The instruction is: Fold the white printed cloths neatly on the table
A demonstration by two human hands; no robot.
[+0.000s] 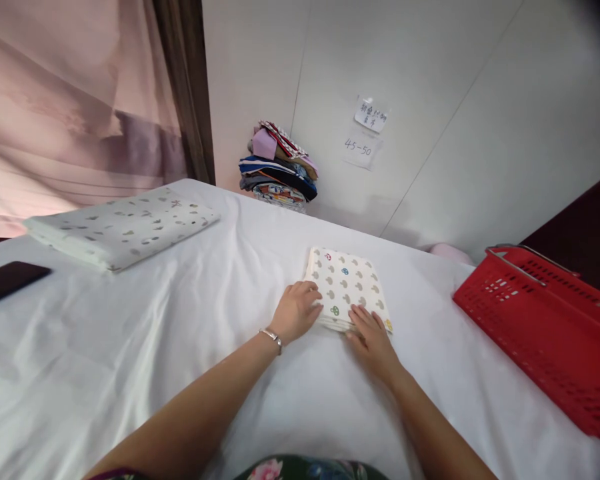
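A folded cream cloth printed with grey mushrooms and a few coloured ones lies flat in the middle of the white-covered table. At its near left corner rests my left hand, fingers a little bent and apart, touching the edge. My right hand lies on the near right part of the cloth with its fingers stretched over the top and the thumb by the front edge. Layers of the fold show along the near side.
A larger folded white cloth with a leaf-like print lies at the left, near a dark phone-like slab. On the right stands a red plastic basket. Stacked folded fabrics sit beyond the far edge, against a wall with paper notes.
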